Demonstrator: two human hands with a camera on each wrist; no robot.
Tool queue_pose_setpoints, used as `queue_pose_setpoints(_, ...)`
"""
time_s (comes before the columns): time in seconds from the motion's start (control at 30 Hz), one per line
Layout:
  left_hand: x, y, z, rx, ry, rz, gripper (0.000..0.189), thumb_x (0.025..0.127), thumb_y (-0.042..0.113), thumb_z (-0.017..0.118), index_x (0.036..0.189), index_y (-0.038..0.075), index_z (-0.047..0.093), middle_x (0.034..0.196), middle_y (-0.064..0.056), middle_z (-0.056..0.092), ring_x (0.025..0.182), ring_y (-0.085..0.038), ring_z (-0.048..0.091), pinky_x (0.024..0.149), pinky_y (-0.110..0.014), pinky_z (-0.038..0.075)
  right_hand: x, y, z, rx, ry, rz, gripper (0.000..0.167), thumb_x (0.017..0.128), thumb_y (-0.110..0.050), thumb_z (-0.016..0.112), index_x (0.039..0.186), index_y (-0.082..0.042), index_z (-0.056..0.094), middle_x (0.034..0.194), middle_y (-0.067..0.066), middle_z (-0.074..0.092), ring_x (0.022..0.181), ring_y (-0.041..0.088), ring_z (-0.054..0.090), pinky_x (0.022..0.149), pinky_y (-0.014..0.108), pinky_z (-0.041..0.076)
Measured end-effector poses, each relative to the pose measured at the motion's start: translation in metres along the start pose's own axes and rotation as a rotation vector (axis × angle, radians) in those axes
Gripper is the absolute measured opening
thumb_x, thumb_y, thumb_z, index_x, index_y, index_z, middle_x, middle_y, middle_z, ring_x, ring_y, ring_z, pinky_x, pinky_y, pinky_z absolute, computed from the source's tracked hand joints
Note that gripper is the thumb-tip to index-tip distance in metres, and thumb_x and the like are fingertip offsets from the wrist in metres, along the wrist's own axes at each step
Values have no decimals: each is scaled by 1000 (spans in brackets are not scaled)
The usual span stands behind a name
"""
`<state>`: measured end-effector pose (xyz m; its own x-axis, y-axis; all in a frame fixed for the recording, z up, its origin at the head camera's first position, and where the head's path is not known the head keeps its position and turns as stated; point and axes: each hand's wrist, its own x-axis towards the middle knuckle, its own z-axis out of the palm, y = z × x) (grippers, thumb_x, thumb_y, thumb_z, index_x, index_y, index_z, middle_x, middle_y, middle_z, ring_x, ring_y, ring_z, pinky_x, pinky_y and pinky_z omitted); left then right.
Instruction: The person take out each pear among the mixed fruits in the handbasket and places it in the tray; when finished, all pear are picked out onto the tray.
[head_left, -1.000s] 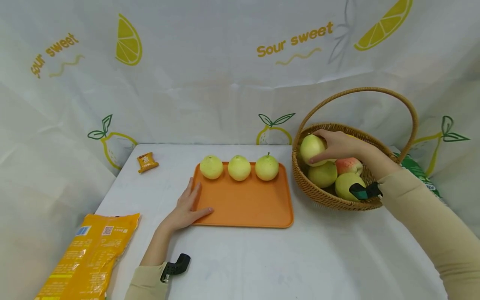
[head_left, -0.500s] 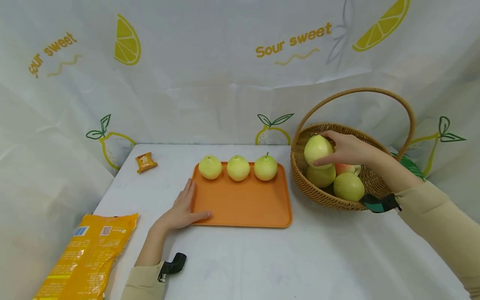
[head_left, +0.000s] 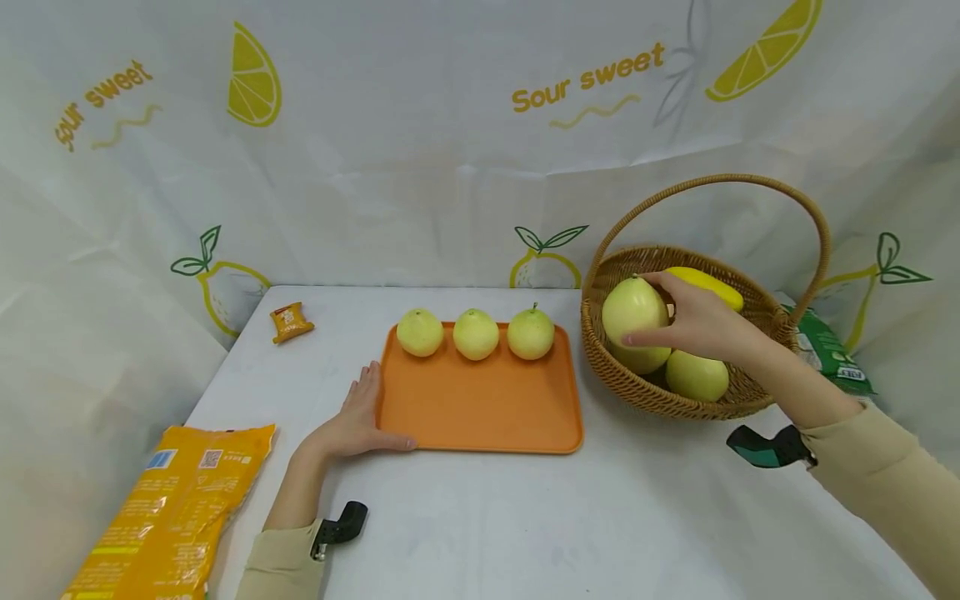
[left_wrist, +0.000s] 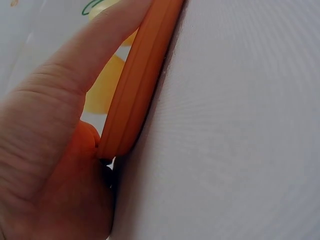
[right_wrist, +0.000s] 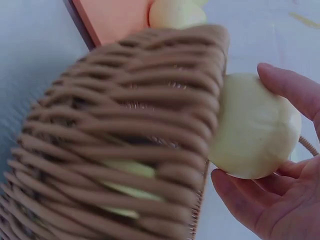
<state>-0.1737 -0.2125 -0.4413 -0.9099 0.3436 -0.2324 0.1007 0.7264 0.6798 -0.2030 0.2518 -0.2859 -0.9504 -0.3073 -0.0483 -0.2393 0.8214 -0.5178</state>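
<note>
My right hand [head_left: 701,323] holds a pale yellow-green pear [head_left: 632,310] between thumb and fingers at the left side of the wicker basket [head_left: 637,398]. In the right wrist view that pear [right_wrist: 252,130] shows just above the basket's rim. Beneath it in the basket lie more pears [head_left: 697,377] and a yellow, banana-like fruit [head_left: 708,287]. My left hand [head_left: 351,423] rests with straight fingers along the left edge of the orange tray [head_left: 480,408], thumb at the near corner. Three pears [head_left: 476,335] stand in a row at the tray's far edge.
The basket's tall handle [head_left: 720,178] arches over it. A green packet [head_left: 832,354] lies behind the basket on the right. At the left are a large orange bag [head_left: 176,500] and a small wrapped snack [head_left: 292,322]. A printed cloth [head_left: 405,167] hangs behind the table.
My right hand with the pear has shifted slightly right, then back left and a little toward me. The yellow fruit has come into fuller view. My left hand has slid slightly left with its thumb on the rim.
</note>
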Motion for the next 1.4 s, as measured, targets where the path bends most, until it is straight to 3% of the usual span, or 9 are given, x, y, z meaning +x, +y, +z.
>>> queue_pose_setpoints(0.2,-1,-2,0,10,11,9,138,71,52,82,151,-3,-15,159,-24,-16,145,-36,-17,115,-53,-8,-6,-3,10,132,58,-10,95,81,-38,80,149,0,26,133,24,48,117,41,51,85,51,51)
queue_pose_setpoints(0.4,2,-3,1,24,28,42,137,71,52,83,151,-5,-12,159,-24,-12,146,-34,-14,116,-50,-8,-9,-6,20,217,116,-20,95,81,-34,81,150,0,25,137,24,43,118,45,50,86,54,51)
queue_pose_setpoints(0.73,3,-4,1,17,19,50,137,71,53,83,151,-5,-12,159,-24,-11,147,-33,-13,116,-50,-8,-15,-17,42,308,268,-7,94,81,-34,81,153,-12,25,147,18,36,124,44,46,88,53,48)
queue_pose_setpoints(0.97,4,-5,1,28,31,52,137,70,53,83,152,-5,-11,160,-23,-9,147,-33,-12,116,-49,-8,-11,-31,56,372,263,-88,88,82,-27,81,151,-12,29,143,13,39,122,35,47,86,23,47)
queue_pose_setpoints(1.13,4,-5,1,28,30,55,137,71,53,83,152,-5,-11,160,-23,-9,147,-33,-12,116,-49,-8,-7,-41,67,420,246,-152,86,80,-21,82,150,-11,32,142,10,42,119,29,48,88,15,45)
queue_pose_setpoints(1.3,3,-3,0,20,27,53,138,70,53,83,152,-5,-11,160,-23,-9,147,-33,-12,116,-50,-8,-2,-47,81,422,210,-192,87,80,-23,83,150,-13,32,142,9,43,118,25,51,88,15,46)
queue_pose_setpoints(1.4,2,-3,-1,19,25,44,138,70,53,83,152,-5,-11,160,-22,-10,147,-32,-12,116,-50,-8,2,-49,91,412,186,-201,87,79,-26,84,149,-14,33,141,8,45,117,24,53,91,27,49)
